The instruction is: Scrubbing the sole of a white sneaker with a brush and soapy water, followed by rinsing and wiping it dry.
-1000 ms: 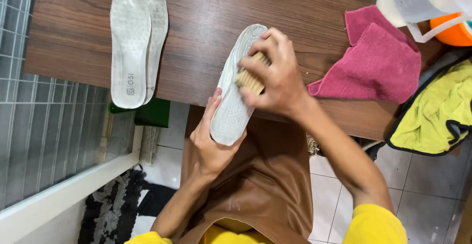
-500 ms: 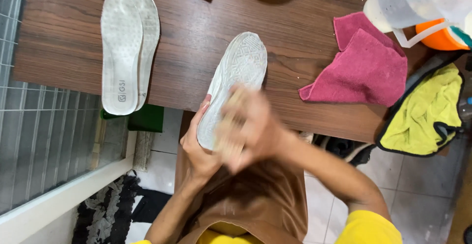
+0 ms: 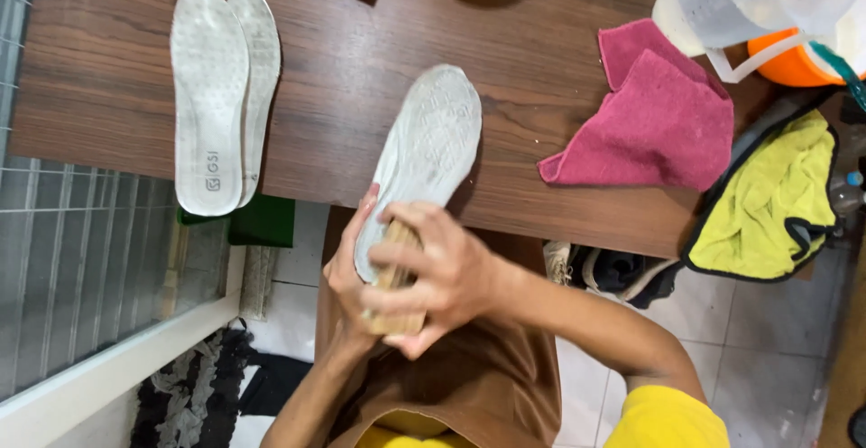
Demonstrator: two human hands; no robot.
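Hidden: insole (image 3: 426, 152) heel end is covered by both hands; brush (image 3: 395, 278) bristles can't be seen.
Insole: white, grubby, toe resting on the brown surface (image 3: 379, 69).
Right hand (image 3: 435, 278): fingers wrapped round the wooden brush.
Left hand (image 3: 347, 278): cupping the insole from below.

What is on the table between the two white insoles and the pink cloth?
The insole being scrubbed lies between the pair of insoles and the pink cloth, with bare brown table around it, seen in the head view.
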